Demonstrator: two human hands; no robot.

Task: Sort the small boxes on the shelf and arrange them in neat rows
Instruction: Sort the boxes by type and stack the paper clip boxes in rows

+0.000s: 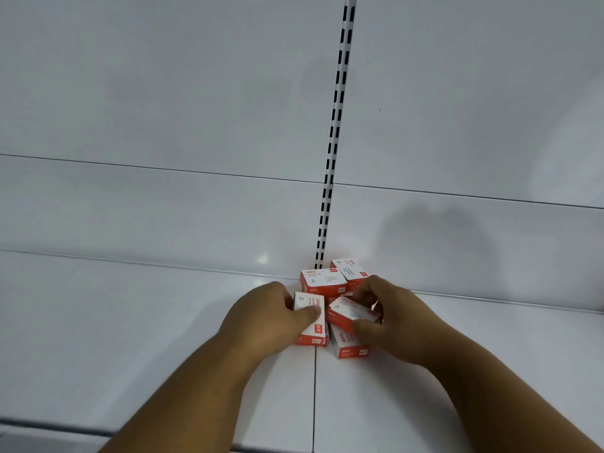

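Note:
Several small red-and-white boxes lie bunched on the white shelf [163,322] close to its back wall. My left hand [264,318] grips the left front box [310,322], thumb pressed on its top. My right hand [392,318] pinches a tilted box [346,313] between thumb and fingers, slightly raised over another box [351,346] that lies flat below it. Two more boxes sit behind: one [323,281] at the centre and one [351,271] to its right, against the wall.
A slotted white upright rail [333,142] runs up the back wall just behind the boxes. A seam [314,387] divides the shelf into two panels. The shelf's front edge [49,426] shows at the lower left.

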